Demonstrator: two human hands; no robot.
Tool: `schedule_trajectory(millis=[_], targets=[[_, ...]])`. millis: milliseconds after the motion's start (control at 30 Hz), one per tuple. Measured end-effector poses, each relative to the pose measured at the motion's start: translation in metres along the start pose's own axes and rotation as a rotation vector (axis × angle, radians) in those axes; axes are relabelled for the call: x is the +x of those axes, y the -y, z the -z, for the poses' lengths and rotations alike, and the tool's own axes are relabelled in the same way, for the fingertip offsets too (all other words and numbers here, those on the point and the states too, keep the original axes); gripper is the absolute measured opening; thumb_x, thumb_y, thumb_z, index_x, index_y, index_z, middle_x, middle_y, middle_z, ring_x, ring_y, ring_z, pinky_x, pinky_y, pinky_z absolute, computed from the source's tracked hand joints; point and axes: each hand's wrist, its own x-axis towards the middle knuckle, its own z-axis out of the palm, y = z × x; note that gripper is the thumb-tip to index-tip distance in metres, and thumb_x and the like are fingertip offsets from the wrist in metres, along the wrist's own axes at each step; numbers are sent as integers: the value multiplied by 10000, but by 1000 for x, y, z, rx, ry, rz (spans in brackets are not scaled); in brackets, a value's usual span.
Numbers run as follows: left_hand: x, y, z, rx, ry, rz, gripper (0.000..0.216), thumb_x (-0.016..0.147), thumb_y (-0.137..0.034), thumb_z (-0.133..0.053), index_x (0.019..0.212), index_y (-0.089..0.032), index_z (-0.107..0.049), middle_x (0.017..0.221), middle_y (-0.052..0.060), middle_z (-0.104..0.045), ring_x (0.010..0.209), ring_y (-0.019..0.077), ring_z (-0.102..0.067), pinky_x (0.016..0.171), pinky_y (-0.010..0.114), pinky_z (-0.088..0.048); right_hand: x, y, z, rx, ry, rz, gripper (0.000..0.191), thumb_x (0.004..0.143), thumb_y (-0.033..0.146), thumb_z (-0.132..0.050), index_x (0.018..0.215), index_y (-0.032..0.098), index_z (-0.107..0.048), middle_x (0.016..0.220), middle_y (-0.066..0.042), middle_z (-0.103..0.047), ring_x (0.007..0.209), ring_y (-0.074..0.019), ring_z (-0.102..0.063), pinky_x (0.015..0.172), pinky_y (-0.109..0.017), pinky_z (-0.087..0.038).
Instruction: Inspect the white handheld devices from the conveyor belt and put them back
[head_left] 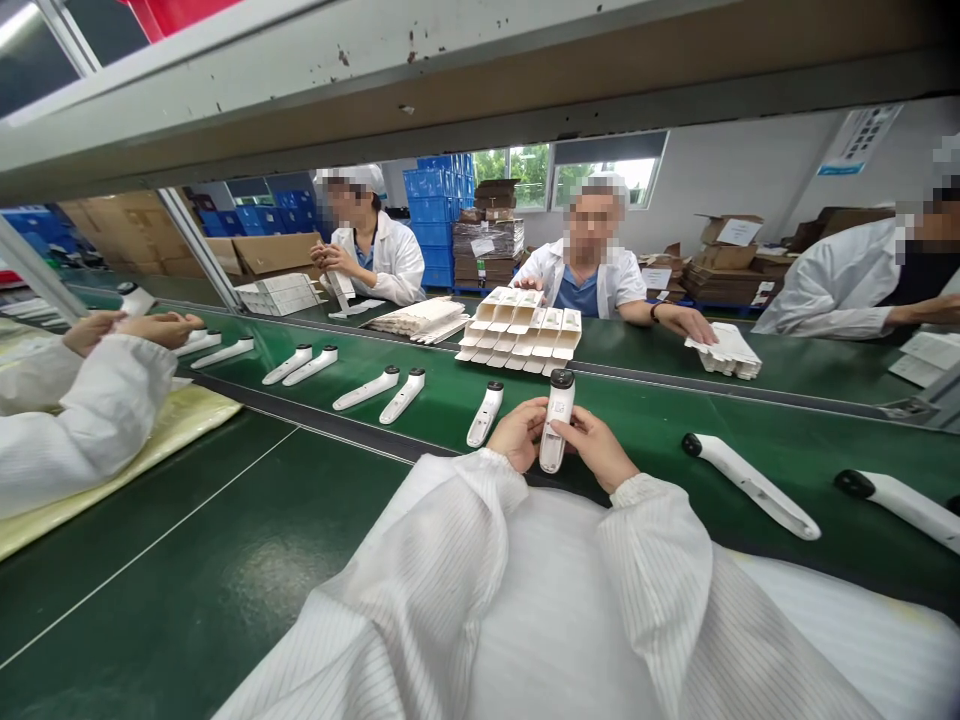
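A white plastic handheld device [553, 435] with a black tip is contrasting against the dark green conveyor belt [652, 420]. White cleanroom sleeves [457, 540] are showing faint grey pinstripes. Blue plastic crates [431, 195] are filling upper centre.

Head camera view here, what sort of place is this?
Probably a factory packing line: a green conveyor belt carrying rows of white handheld devices, a co-worker in a white coat, and stacked blue crates.
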Motion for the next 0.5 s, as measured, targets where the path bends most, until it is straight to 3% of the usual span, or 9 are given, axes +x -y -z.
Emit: schedule_trajectory(millis=[67, 167, 267, 300, 367, 433, 500], targets=[[2, -4, 7, 302, -63, -100, 235, 810, -215, -469, 1008, -175, -588, 935, 70, -636, 876, 173, -587, 782, 314, -455, -2, 1, 0, 143, 29, -60, 388, 641, 456, -686, 937, 218, -607, 913, -29, -639, 831, -194, -581, 680, -308, -491], [7, -11, 26, 1000, -259, -355, 345, 781, -224, -535, 1123, -184, -556, 1207, 121, -557, 1162, 262, -467, 953, 406, -363, -4, 2, 2, 208, 63, -105, 330, 689, 501, -655, 837, 209, -610, 861, -19, -630, 822, -174, -564, 649, -273, -483], [12, -15, 45, 1496, -335, -283, 509, 717, -144, -582, 1216, -203, -498, 1275, 141, -511, 1242, 311, -385, 985, 467, -313, -6, 4, 3, 228, 94, -134, 298, 730, 499, -628, 813, 214, -607, 854, -20, -644, 819, -169, -575, 641, -257, -480], [14, -16, 49, 1524, -326, -230, 518, 706, -121, -578, 1212, -201, -499, 1252, 143, -527, 1232, 312, -398, 974, 459, -325, -7, 5, 3, 229, 102, -146, 281, 744, 486, -619, 824, 217, -608, 861, -23, -654, 818, -169, -585, 654, -262, -483], [18, -16, 53, 1349, -297, -205, 504, 685, -98, -581, 1177, -193, -521, 1194, 135, -562, 1195, 296, -441, 946, 400, -361, -7, 7, 1, 225, 108, -177, 245, 781, 456, -584, 839, 218, -604, 874, -30, -672, 804, -171, -610, 695, -282, -491], [20, -16, 52, 955, -295, -203, 477, 671, -106, -590, 1139, -184, -537, 1131, 124, -592, 1119, 273, -506, 860, 329, -416, -8, 8, 0, 204, 92, -213, 226, 818, 435, -533, 839, 217, -587, 880, -38, -683, 771, -173, -631, 712, -302, -494], [21, -16, 48, 511, -251, -116, 405, 694, -130, -548, 1098, -163, -547, 1039, 115, -619, 972, 236, -580, 679, 269, -451, -6, 7, 1, 142, 61, -243, 235, 839, 432, -485, 821, 212, -566, 875, -50, -686, 726, -181, -638, 688, -317, -494]])
